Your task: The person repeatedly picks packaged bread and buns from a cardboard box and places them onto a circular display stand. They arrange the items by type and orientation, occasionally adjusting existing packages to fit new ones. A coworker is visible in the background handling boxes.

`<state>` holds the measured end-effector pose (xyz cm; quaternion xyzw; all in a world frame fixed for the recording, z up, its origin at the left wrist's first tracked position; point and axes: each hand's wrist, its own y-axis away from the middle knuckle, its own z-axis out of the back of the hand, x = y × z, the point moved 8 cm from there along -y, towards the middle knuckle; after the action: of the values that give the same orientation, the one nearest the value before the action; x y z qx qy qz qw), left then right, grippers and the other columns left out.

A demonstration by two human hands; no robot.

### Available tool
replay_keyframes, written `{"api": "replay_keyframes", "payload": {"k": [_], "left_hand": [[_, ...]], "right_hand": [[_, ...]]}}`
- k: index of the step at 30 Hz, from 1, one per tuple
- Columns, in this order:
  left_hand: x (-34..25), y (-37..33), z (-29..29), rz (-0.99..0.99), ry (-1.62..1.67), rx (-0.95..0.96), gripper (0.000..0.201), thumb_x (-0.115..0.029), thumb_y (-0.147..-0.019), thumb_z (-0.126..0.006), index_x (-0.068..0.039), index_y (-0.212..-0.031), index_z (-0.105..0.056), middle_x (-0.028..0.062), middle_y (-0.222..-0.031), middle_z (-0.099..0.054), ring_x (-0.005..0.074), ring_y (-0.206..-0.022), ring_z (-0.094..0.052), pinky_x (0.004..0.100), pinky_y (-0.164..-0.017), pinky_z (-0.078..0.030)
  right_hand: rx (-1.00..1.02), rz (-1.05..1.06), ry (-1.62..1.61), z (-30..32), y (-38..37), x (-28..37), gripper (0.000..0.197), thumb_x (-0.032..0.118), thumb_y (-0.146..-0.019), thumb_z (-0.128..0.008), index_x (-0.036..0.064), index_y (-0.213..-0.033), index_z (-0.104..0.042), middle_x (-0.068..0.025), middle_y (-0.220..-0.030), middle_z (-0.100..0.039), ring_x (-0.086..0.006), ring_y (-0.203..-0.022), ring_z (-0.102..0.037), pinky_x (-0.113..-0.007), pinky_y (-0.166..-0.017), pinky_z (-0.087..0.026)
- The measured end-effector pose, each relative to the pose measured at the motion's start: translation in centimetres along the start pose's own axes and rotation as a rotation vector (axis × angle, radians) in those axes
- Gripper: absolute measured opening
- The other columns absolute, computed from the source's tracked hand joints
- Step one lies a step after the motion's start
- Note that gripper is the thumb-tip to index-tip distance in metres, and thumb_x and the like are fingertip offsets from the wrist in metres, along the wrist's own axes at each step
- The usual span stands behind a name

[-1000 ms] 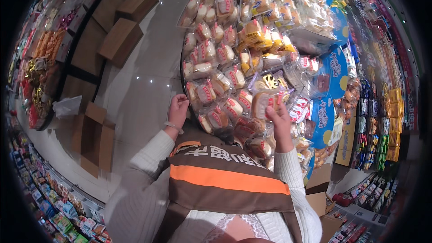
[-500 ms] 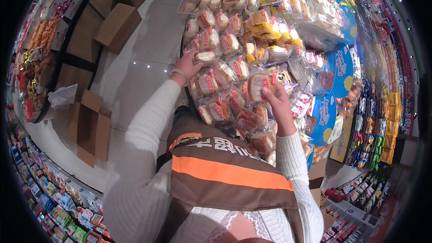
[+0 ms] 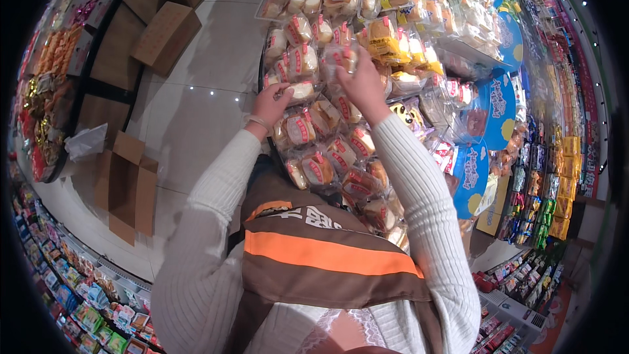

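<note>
Clear-wrapped bread buns with red labels lie heaped across the display in front of me. My right hand [image 3: 364, 88] reaches over the heap, closed on a wrapped bun [image 3: 342, 59]; motion slightly blurs that packet. At the display's left edge, my left hand [image 3: 270, 103] pinches the end of another wrapped bun [image 3: 302, 92], its thumb and fingers bent together. Several similar packets [image 3: 318, 169] rest nearer to my apron. Yellow-wrapped cakes [image 3: 384, 36] sit just right of the bun in my right hand.
Blue scalloped panels [image 3: 473, 180] border the display's right side. An open cardboard box [image 3: 124, 190] stands on the tiled floor to the left, with closed cartons [image 3: 167, 38] farther off. Shelves of packaged snacks [image 3: 92, 308] curve around the lower left.
My right hand has carried a wrapped bun away from me and leftward, from the middle of the heap to its upper part. My left hand stays by the same packet, its fingers slightly shifted.
</note>
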<state>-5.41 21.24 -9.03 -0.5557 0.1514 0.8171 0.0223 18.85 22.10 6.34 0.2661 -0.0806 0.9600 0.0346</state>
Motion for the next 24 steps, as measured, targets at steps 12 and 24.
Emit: {"api": "replay_keyframes", "payload": {"k": [12,24], "left_hand": [[-2.6,-9.3,-0.7,-0.029,0.088,0.039,0.077,-0.038,-0.095,-0.071,-0.007,-0.157,-0.036,0.0192,-0.139,-0.06,0.0288,-0.131,-0.056,0.0371,-0.111,-0.043],[-0.3,-9.4,-2.9,-0.058,-0.14,0.25,0.102,-0.049,-0.099,-0.06,-0.005,-0.163,0.006,0.0273,-0.168,-0.008,0.0391,-0.157,-0.008,0.0421,-0.127,-0.014]], "right_hand": [[0.093,-0.047,0.309,-8.8,-1.1,1.5,0.072,0.036,-0.086,-0.071,-0.0065,-0.138,-0.044,-0.0209,-0.113,-0.063,-0.0347,-0.092,-0.071,-0.045,-0.08,-0.058],[0.501,-0.237,0.485,-12.0,-2.8,-1.6,0.102,0.053,-0.094,-0.058,-0.013,-0.157,-0.013,-0.0187,-0.114,-0.074,-0.0336,-0.083,-0.075,-0.043,-0.068,-0.057]]}}
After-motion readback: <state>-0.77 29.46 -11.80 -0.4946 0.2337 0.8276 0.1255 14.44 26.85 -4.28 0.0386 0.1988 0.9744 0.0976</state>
